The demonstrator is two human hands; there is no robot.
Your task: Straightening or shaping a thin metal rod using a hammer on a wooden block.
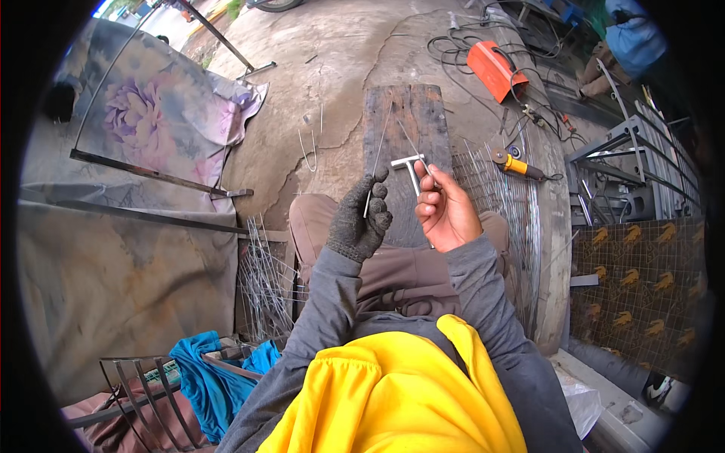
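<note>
My left hand [359, 215], in a dark grey glove, is closed around a thin metal rod [381, 143] that slants up over the wooden board. My bare right hand [448, 208] pinches another thin length of metal [408, 138] between thumb and fingers. The two lengths lean toward each other at the far end like a narrow V; whether they are one bent rod cannot be made out. Below them a T-shaped metal tool [408, 162] lies on the worn wooden board [430, 113], partly hidden by my right hand. Both hands are above the board, between my knees.
Bundles of thin metal rods lie left [264, 283] and right [521, 219] of my legs. A yellow angle grinder [517, 164] and an orange machine [496, 70] with cables are to the right. Bent wire [308, 151] rests on the concrete. Floral cloth [136, 113] hangs left. Another person [634, 45] is far right.
</note>
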